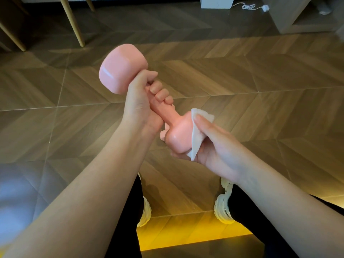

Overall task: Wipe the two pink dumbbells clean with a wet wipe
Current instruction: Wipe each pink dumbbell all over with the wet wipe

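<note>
Right hand (214,146), wipe (197,135), dumbbell (178,134); floor (260,75) below

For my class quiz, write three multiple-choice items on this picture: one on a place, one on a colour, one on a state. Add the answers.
1. Where is the white wet wipe? A on a table; B against the lower head of the glossy pink dumbbell; C over its upper head.
2. What colour are the person's trousers? A black; B red; C white.
3. What is the left hand doing? A gripping the dumbbell's handle; B hanging empty; C holding the wipe.
Answers: B, the right hand presses the wipe there; A, both legs look black; A, its fingers curl round the handle.
</note>
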Motion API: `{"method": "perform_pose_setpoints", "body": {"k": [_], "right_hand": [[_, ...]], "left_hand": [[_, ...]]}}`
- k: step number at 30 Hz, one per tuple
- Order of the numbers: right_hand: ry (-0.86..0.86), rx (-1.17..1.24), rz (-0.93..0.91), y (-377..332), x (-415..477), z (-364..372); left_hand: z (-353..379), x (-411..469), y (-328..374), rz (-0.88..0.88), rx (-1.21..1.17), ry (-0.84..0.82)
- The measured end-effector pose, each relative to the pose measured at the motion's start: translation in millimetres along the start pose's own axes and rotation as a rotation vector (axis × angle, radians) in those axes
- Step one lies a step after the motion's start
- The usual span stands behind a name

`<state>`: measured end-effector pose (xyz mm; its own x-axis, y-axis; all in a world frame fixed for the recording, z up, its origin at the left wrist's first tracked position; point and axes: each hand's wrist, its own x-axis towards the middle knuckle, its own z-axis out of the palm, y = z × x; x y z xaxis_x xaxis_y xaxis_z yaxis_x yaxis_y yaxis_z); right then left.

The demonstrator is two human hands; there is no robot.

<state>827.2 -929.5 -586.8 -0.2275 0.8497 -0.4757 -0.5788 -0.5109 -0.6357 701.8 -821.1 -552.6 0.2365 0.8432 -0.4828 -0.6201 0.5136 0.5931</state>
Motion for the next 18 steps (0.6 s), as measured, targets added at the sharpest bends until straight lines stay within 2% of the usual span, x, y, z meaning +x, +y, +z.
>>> {"method": "perform_pose_setpoints", "body": {"k": [7,10,12,16,18], "right_hand": [[-0.003,-0.115,-0.131,-2,1,3],[0.068,-0.106,-0.074,-3,3,4],[0.118,-0.197,-0.054,-3,3,5],[0.449,-0.39,-0.162,0,0,10],[0.626,-0.512,-0.365,2,0,7]], "left_hand": [[-1,5,7,0.018,-0.081,-0.033],[1,3,5,0.022,0.007,-0.072],[3,1,0,0.023,0.095,-0.113],[5,0,-13,0.001,0.188,-0.158],[5,1,-18,-0.018,0.193,-0.15]]}}
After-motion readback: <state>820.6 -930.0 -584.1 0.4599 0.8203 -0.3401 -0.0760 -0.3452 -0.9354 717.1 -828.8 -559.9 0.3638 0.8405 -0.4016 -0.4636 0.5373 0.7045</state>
